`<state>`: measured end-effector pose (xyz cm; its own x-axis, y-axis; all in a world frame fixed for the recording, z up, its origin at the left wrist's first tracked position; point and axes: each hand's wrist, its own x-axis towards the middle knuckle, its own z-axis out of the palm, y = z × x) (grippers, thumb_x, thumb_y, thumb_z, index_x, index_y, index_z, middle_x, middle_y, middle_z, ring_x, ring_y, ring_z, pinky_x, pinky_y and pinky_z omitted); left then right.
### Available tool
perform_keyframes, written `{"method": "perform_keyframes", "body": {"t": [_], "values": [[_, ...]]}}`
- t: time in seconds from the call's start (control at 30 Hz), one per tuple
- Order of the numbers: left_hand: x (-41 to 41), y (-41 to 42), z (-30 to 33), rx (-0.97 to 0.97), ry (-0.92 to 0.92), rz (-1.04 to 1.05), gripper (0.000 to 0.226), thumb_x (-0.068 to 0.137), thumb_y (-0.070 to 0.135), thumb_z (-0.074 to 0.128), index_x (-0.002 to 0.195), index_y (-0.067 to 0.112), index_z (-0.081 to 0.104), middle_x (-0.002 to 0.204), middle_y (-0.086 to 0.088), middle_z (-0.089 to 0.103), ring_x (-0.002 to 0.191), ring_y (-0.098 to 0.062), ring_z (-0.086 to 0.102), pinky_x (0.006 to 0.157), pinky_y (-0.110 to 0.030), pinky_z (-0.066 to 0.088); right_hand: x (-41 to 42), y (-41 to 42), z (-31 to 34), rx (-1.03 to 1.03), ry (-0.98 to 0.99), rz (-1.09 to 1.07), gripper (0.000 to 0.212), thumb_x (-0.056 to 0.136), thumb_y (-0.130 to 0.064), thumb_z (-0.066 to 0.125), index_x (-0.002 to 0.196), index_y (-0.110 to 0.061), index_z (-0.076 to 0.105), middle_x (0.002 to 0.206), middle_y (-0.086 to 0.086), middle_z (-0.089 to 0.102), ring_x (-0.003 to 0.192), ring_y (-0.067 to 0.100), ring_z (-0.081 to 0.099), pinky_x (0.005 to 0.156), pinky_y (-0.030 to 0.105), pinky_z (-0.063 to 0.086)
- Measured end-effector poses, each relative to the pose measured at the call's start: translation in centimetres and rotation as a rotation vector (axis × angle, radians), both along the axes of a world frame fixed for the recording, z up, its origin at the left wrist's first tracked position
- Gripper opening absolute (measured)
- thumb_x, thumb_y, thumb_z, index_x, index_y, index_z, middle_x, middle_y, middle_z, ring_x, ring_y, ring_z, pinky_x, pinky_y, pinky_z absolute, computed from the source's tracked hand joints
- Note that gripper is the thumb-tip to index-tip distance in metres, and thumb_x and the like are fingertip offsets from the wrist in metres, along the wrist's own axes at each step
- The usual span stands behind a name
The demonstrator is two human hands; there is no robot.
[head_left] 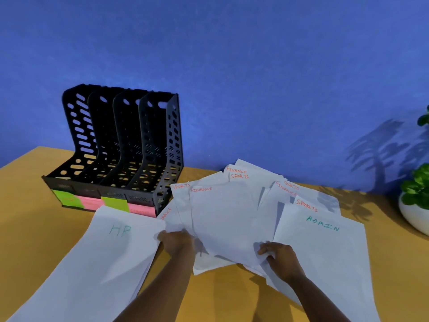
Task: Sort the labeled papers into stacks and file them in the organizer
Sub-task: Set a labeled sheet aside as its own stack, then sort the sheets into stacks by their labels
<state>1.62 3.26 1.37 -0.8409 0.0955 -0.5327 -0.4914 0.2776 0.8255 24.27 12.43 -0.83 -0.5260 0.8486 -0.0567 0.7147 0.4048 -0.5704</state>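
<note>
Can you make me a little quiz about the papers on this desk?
1. True or false: the organizer already has papers in it.
2. Which word is on the sheet nearest the plant pot? A) HR B) ADMIN C) FINANCE
3. What are both hands touching?

Key:
1. False, its slots look empty.
2. B, the ADMIN sheet.
3. The left hand and right hand are on the mixed fan of papers.

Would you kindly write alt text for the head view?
Both hands, left hand and right hand, grip fanned FINANCE and SPORTS papers between HR and ADMIN stacks; a black organizer stands behind.
</note>
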Motion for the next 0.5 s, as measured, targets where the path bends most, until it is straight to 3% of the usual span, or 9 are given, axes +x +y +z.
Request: {"method": "perform_keyframes", "body": {"t": [0.13,0.27,0.37,0.5], "values": [[0.9,0.5,1.3,-0.052,0.301,-0.015,0.075,0.081,0.006,0.068,0.142,0.0,0.025,0.121,-0.03,0.058,0.113,-0.047,0.053,0.093,-0.05,0.043,0.1,0.3,0.0,-0.025,-0.024,0.019,0.031,0.078,0.009,0.053,0.087,-0.009,0.077,0.112,0.004,0.071,0.114,0.017,0.061,0.095,0.016,0.041],[1.9,1.7,3.0,0.038,0.534,-0.1,0.065,0.085,0.002,0.06,0.143,0.004,0.03,0.091,-0.024,0.069,0.09,-0.041,0.064,0.075,-0.036,0.046,0.0,0.3,0.0,-0.025,-0.047,0.019,0.027,0.08,0.007,0.056,0.088,-0.009,0.076,0.112,0.004,0.07,0.11,0.017,0.062,0.089,0.009,0.038],[2.3,2.6,5.1,0.086,0.713,-0.099,0.048,0.088,0.006,0.056,0.134,0.008,0.047,0.091,-0.02,0.069,0.085,-0.036,0.065,0.065,-0.027,0.04,-0.1,0.4,0.2,-0.039,-0.05,0.014,0.028,0.081,0.008,0.054,0.088,-0.009,0.076,0.109,0.004,0.071,0.106,0.017,0.064,0.083,0.003,0.035],[2.3,3.5,9.3,0.179,0.93,-0.037,0.035,0.09,0.006,0.051,0.125,0.008,0.058,0.104,-0.017,0.069,0.093,-0.03,0.064,0.068,-0.021,0.041,-0.3,0.7,0.0,-0.062,-0.067,0.004,0.032,0.079,0.009,0.051,0.087,-0.01,0.076,0.11,0.002,0.07,0.106,0.017,0.063,0.082,0.007,0.036]]}}
